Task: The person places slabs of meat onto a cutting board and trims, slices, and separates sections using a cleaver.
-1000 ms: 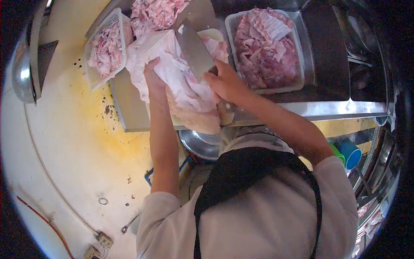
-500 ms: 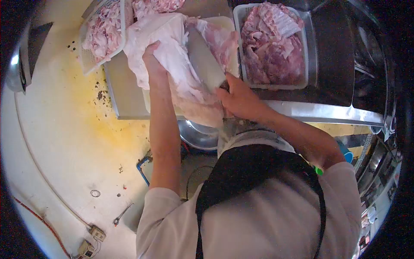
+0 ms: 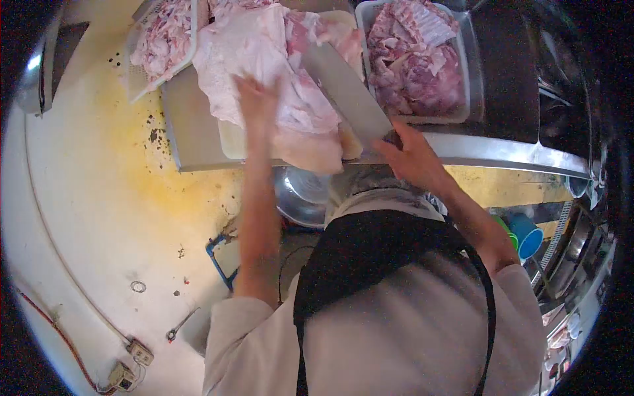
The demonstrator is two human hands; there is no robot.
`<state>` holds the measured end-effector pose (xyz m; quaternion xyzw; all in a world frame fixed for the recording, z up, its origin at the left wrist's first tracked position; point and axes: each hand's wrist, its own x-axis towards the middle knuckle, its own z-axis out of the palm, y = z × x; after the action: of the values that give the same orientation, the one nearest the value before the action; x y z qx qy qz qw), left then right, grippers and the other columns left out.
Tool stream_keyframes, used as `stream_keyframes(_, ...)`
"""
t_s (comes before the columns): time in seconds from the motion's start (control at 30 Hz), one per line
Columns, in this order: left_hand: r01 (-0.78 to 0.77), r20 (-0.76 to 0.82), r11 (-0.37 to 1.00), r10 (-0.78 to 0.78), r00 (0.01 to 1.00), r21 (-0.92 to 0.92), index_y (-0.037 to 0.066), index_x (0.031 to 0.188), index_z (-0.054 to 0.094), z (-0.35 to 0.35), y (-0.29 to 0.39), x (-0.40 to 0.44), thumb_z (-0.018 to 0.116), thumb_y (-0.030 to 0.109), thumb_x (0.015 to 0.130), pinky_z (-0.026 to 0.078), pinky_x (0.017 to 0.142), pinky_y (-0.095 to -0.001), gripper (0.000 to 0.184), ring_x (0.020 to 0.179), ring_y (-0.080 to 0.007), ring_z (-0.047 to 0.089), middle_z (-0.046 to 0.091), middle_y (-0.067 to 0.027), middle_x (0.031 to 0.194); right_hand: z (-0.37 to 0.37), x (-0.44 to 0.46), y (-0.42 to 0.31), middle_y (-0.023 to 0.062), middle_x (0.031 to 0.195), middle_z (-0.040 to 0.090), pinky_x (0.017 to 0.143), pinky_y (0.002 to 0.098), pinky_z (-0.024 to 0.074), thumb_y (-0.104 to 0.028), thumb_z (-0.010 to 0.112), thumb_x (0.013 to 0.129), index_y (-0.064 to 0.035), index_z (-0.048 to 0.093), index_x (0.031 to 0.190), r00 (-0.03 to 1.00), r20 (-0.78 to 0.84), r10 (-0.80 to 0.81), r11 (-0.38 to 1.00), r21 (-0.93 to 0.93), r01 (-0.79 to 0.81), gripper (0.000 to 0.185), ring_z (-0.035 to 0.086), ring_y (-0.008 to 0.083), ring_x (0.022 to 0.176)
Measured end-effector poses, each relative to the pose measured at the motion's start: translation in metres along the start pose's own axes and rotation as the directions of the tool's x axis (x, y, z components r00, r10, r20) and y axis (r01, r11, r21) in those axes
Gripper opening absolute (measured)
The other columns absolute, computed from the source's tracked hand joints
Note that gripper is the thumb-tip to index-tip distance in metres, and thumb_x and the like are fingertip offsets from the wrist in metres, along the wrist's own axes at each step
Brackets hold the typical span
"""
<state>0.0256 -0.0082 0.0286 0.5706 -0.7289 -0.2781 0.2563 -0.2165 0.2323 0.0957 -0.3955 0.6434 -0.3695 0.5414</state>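
Note:
A large slab of pale, skin-covered meat (image 3: 244, 39) lies on a cutting board (image 3: 231, 140), with pinker flesh along its right side. My left hand (image 3: 257, 99) is over the slab, blurred by motion, its fingers and thumb apart; whether it touches the meat I cannot tell. In my right hand (image 3: 416, 158) is the handle of a cleaver (image 3: 350, 92). Its broad blade points up and left, over the right part of the meat and board.
A white basket (image 3: 193, 49) of meat pieces stands at the upper left. At the upper right, a white tray (image 3: 465, 99) holds ribs and dark red meat. Below the metal counter edge (image 3: 502, 152) are a metal bowl (image 3: 294, 195) and a blue bucket (image 3: 528, 241).
My right hand has moved right and slightly down with the cleaver, whose blade shows more fully. My left hand has shifted right and down across the slab and is now blurred.

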Motion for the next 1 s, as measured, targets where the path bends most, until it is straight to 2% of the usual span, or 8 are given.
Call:
stream_keyframes(0.03,-0.106,-0.047,0.878,0.144,0.988,0.466,-0.020,0.143,0.017,0.017,-0.008,-0.034,0.079,0.038,0.076,0.043,0.101,-0.0501,0.109,0.118,-0.0432,0.054,0.053,-0.0325,0.126,0.006,-0.006,0.006,0.0222,0.097,0.067,0.080,0.0435,0.0500,-0.031,0.060,0.089,0.0029,0.055,0.121,1.000,-0.002,-0.008,1.000,0.022,0.008,0.047,0.066,0.0331,0.090)
stream_keyframes(0.13,-0.002,-0.219,0.992,0.030,0.975,0.124,-0.010,0.113,0.056,0.005,0.045,-0.070,0.075,0.025,0.077,0.049,0.085,-0.0477,0.054,0.099,-0.0441,0.063,0.064,-0.0321,0.104,0.031,0.001,0.024,0.0115,0.082,0.060,0.058,0.0337,0.0455,-0.027,0.060,0.091,0.0017,0.053,0.123,1.000,0.013,-0.023,0.997,0.079,0.022,0.044,0.055,0.0189,0.063)
stream_keyframes(0.23,-0.102,-0.242,0.976,0.148,0.959,0.194,-0.006,0.093,0.060,-0.007,0.043,-0.062,0.073,0.019,0.077,0.049,0.074,-0.0475,0.033,0.083,-0.0438,0.066,0.067,-0.0274,0.086,0.048,0.032,0.011,0.0087,0.076,0.058,0.048,0.0311,0.0445,-0.025,0.059,0.092,0.0025,0.051,0.122,0.998,-0.017,-0.064,0.998,0.009,0.064,0.041,0.051,0.0138,0.050)
stream_keyframes(0.47,-0.059,-0.068,0.983,0.048,0.997,-0.172,-0.006,0.093,0.061,-0.025,0.009,-0.051,0.077,0.018,0.077,0.050,0.071,-0.0379,0.033,0.076,-0.0282,0.066,0.068,-0.0203,0.084,0.062,0.020,-0.012,0.0123,0.079,0.060,0.053,0.0363,0.0466,-0.024,0.059,0.092,0.0044,0.053,0.115,0.993,0.074,0.088,0.994,-0.077,-0.082,0.037,0.055,0.0180,0.055)
stream_keyframes(0.57,-0.131,0.013,0.961,0.138,0.990,-0.242,-0.007,0.105,0.059,-0.027,-0.018,-0.032,0.077,0.014,0.080,0.051,0.072,-0.0321,0.038,0.081,-0.0199,0.065,0.069,-0.0151,0.094,0.043,-0.020,0.011,0.0261,0.090,0.064,0.066,0.0461,0.0522,-0.023,0.059,0.091,0.0045,0.052,0.118,0.989,0.122,-0.084,0.927,-0.354,0.122,0.039,0.066,0.0365,0.071)
stream_keyframes(0.67,0.046,0.235,0.926,0.048,0.971,-0.375,-0.011,0.124,0.052,-0.049,-0.008,-0.023,0.077,0.014,0.082,0.051,0.076,-0.0290,0.055,0.090,-0.0175,0.064,0.067,-0.0124,0.108,0.006,-0.043,-0.043,0.0212,0.088,0.064,0.057,0.0420,0.0514,-0.023,0.060,0.091,0.0032,0.054,0.117,0.939,0.295,0.177,0.981,-0.130,-0.144,0.037,0.066,0.0285,0.064)
stream_keyframes(0.83,0.091,0.313,0.899,0.054,0.948,-0.429,-0.007,0.128,0.053,-0.050,-0.010,-0.013,0.076,0.015,0.083,0.051,0.083,-0.0308,0.055,0.097,-0.0196,0.064,0.067,-0.0131,0.111,0.048,0.000,0.000,0.0159,0.087,0.063,0.053,0.0343,0.0498,-0.024,0.061,0.092,0.0003,0.056,0.122,0.993,-0.060,-0.098,0.993,-0.071,0.094,0.039,0.060,0.0172,0.059)
stream_keyframes(1.0,0.071,0.276,0.911,0.048,0.960,-0.406,-0.006,0.128,0.053,-0.052,-0.002,-0.018,0.075,0.015,0.084,0.051,0.084,-0.0323,0.053,0.098,-0.0203,0.064,0.067,-0.0132,0.112,0.083,0.023,0.005,0.0165,0.086,0.064,0.058,0.0372,0.0516,-0.024,0.060,0.092,0.0044,0.049,0.127,0.997,-0.058,0.041,0.998,-0.049,-0.044,0.046,0.061,0.0180,0.058)
